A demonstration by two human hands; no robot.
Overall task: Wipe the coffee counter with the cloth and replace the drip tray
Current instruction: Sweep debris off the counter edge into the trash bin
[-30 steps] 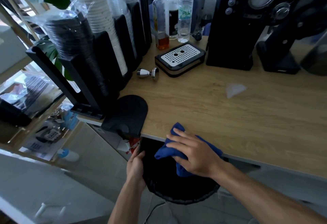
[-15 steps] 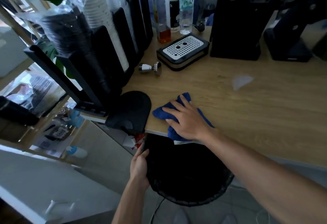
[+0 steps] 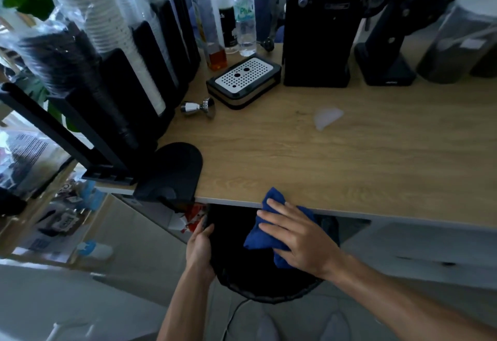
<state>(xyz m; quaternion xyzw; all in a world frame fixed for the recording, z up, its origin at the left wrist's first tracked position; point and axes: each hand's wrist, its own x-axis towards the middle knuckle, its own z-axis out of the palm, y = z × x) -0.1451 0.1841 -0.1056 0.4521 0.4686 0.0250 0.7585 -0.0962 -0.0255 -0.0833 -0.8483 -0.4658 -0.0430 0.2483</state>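
My right hand (image 3: 298, 238) lies flat on a bunched blue cloth (image 3: 258, 237), which hangs over the front edge of the wooden counter (image 3: 309, 157). Directly below sits a black bin (image 3: 258, 273); my left hand (image 3: 200, 249) grips its left rim. The drip tray (image 3: 243, 81), black with a perforated silver grille, rests on the counter at the back, just left of the black coffee machine (image 3: 322, 26). A pale smear or scrap (image 3: 326, 117) lies on the wood to the right of the tray.
A steel tamper (image 3: 199, 107) lies near the tray and a black tamping mat (image 3: 172, 171) overhangs the counter's left front corner. Tall cup dispensers (image 3: 107, 52) line the left side. Bottles (image 3: 228, 12) stand at the back, a grinder (image 3: 387, 44) and jar on the right.
My right hand has dragged the cloth back from the counter top to its front edge, over the bin. The left hand keeps its hold on the bin's rim.
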